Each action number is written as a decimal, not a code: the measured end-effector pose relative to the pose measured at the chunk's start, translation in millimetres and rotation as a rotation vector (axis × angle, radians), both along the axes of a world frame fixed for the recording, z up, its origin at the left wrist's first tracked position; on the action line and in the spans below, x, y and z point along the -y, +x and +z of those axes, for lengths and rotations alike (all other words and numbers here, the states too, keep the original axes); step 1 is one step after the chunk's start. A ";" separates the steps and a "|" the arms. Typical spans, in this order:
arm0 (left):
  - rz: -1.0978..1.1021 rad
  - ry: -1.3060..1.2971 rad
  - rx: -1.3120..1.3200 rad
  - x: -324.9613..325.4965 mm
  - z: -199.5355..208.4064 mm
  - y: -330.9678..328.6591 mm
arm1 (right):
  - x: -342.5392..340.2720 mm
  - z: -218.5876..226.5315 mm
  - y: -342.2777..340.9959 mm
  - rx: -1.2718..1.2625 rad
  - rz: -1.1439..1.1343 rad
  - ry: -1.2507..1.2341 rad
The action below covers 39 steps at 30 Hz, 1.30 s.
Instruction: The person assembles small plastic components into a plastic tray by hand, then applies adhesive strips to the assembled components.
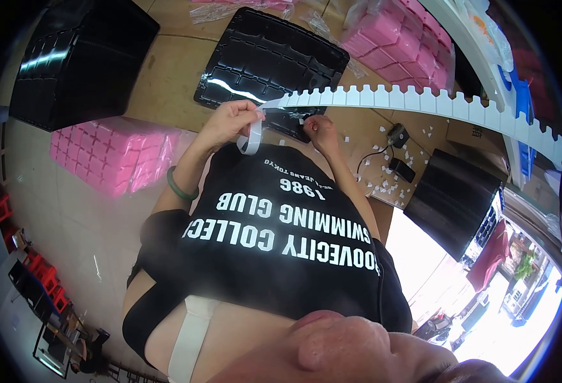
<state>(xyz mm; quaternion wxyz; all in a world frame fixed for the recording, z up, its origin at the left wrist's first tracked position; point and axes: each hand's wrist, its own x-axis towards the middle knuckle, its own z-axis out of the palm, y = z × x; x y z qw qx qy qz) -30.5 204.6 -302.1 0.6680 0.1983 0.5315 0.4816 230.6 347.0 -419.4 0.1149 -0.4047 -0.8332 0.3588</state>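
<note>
My left hand (231,126) is closed, its thumb and forefinger pinching a long white strip (373,97). From there the strip arcs to the right across the view, its upper edge cut into square notches. A plain end of it (253,139) curls down below the pinch. My right hand (323,133) is bent closed near the front edge of a black moulded plastic tray (255,57). Beside its fingertips shows a small white bit; whether the fingers grip it is too small to tell.
Small white scraps (393,182) lie scattered right of my right hand, around a black adapter (402,170) with a cable. Pink wrapped blocks (399,48) stand far right, more pink blocks (112,153) at left. Stacked black trays (86,64) are far left, another black stack (453,201) right.
</note>
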 end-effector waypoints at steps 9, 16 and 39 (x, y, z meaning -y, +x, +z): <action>0.005 0.018 -0.044 11.4 -4.0 -0.3 | -8.1 6.2 -13.8 0.081 0.170 0.101; 0.055 0.004 -0.029 27.5 -5.4 -0.1 | -4.9 -7.4 -25.1 0.261 0.105 0.174; 0.002 0.386 -0.828 40.4 -2.8 11.8 | 5.7 110.1 180.8 0.456 -0.462 -0.110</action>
